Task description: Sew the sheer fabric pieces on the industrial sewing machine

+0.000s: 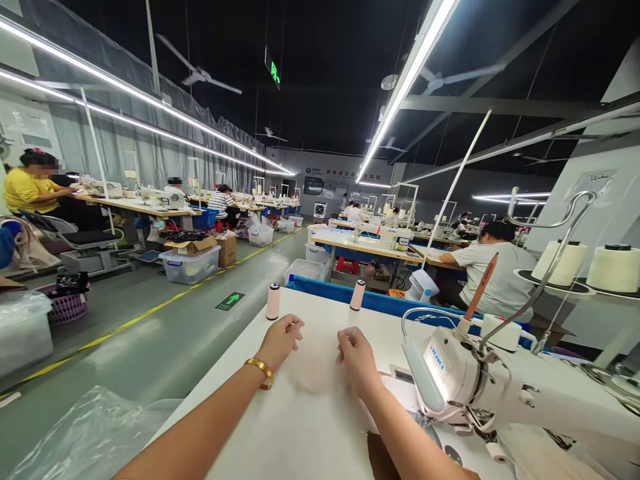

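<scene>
Over the white sewing table (pixel 240 433), a thin, sheer, pale piece of fabric (pixel 314 367) with a rounded lower edge hangs between my hands. My left hand (pixel 281 339) pinches its left side, fingers closed; a gold bracelet (pixel 263 371) circles that wrist. At the opposite side, my right hand (pixel 357 359) is closed in a pinch on the same cloth. Just beyond my hands stand two pale pink thread spools, a left one (pixel 273 303) and a right one (pixel 357 297). A white sewing machine (pixel 480 380) is to the right of my right hand.
A blue cloth trough (pixel 320 288) runs along the table's far edge. Thread cones (pixel 560 263) stand on a holder at right. Clear plastic (pixel 95 433) lies at lower left. A co-worker in a white shirt (pixel 500 273) sits ahead at right. Storage bins (pixel 193 263) line the aisle.
</scene>
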The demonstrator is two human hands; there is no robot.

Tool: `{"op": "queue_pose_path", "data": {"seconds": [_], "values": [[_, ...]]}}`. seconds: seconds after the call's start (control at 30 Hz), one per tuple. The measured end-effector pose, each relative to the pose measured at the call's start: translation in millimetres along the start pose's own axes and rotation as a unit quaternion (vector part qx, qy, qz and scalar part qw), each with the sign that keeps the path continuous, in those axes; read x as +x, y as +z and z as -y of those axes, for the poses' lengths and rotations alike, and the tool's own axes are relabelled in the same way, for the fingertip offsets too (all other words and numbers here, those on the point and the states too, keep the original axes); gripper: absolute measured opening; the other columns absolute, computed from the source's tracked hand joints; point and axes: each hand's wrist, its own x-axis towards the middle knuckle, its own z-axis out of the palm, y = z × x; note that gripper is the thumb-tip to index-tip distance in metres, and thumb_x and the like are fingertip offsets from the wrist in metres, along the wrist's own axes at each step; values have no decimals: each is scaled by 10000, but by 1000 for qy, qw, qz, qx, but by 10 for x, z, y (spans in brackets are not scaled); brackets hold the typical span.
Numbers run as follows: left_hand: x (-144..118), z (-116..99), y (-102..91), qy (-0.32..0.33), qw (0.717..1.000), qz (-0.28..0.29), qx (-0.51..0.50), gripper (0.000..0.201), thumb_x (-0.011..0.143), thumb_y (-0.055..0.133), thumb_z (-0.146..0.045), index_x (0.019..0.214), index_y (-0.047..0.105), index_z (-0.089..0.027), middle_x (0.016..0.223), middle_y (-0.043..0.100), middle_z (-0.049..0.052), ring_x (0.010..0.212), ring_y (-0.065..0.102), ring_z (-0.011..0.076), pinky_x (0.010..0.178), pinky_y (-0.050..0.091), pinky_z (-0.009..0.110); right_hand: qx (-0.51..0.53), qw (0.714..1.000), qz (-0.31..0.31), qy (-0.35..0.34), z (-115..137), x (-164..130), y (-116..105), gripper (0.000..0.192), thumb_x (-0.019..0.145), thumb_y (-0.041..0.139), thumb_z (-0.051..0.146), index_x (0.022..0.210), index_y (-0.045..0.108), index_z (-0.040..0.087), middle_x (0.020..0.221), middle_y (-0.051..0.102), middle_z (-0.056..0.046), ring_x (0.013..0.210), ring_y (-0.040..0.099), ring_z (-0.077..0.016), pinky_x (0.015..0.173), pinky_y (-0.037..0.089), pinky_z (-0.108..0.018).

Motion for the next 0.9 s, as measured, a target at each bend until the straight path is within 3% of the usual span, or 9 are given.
{"op": "queue_pose_path", "data": {"seconds": [0.23, 0.4, 0.47, 0.57, 0.67, 0.73, 0.8, 0.9], "values": [[108, 206, -26, 49, 989, -42, 131, 192, 887, 604, -344, 1016, 681, -224, 781, 670, 1, 767, 661, 218, 700, 473, 306, -117, 992, -31, -37, -116, 81, 18, 116, 928, 572, 383, 895, 576, 272, 661, 601, 56, 564, 620, -207, 573, 422, -300], [89, 173, -129, 138, 965, -69, 213, 317, 917, 541, -251, 1209, 651, -196, 1166, 701, 107, 1022, 674, 271, 964, 518, 438, -166, 984, -41, -58, -165, 89, -17, 108, 955, 525, 354, 922, 587, 273, 676, 618, 42, 630, 661, -230, 594, 455, -309], [49, 127, -133, 193, 951, -39, 239, 311, 946, 524, -256, 1224, 657, -216, 1209, 705, 93, 1101, 660, 265, 1045, 497, 448, -183, 980, -43, -65, -176, 94, -17, 120, 966, 514, 351, 946, 599, 269, 691, 641, 33, 653, 675, -233, 599, 468, -308], [-19, 99, -85, 244, 929, 50, 275, 242, 940, 599, -327, 1139, 706, -240, 1147, 755, 56, 1126, 671, 262, 1060, 504, 437, -211, 973, -48, -76, -185, 106, -13, 140, 990, 491, 333, 993, 609, 257, 714, 675, 19, 695, 696, -238, 615, 481, -306], [-56, 135, -18, 253, 908, 113, 314, 388, 853, 740, -411, 1203, 722, -245, 1295, 749, 76, 1273, 629, 325, 1131, 466, 500, -253, 962, -60, -80, -174, 100, -34, 178, 1013, 473, 293, 1085, 623, 230, 742, 691, -4, 709, 703, -255, 627, 486, -320], [-58, 168, 6, 247, 898, 133, 338, 533, 823, 777, -454, 1308, 697, -248, 1427, 695, 95, 1370, 571, 366, 1178, 429, 541, -284, 951, -77, -91, -148, 73, -62, 258, 1012, 474, 245, 1220, 618, 192, 880, 726, -64, 795, 719, -283, 666, 506, -351], [-52, 183, 11, 237, 890, 144, 361, 615, 822, 778, -487, 1377, 669, -248, 1511, 642, 101, 1434, 521, 385, 1214, 395, 562, -314, 937, -90, -123, -110, 31, -88, 365, 1000, 474, 175, 1345, 596, 169, 1123, 716, -145, 1018, 710, -316, 789, 534, -392], [-37, 160, 9, 220, 881, 150, 391, 702, 812, 777, -532, 1440, 637, -252, 1579, 587, 94, 1493, 466, 389, 1254, 350, 566, -354, 914, -65, -189, -52, -27, -85, 411, 967, 502, 79, 1312, 677, 220, 1325, 653, -151, 1256, 616, -317, 995, 500, -415]]}}
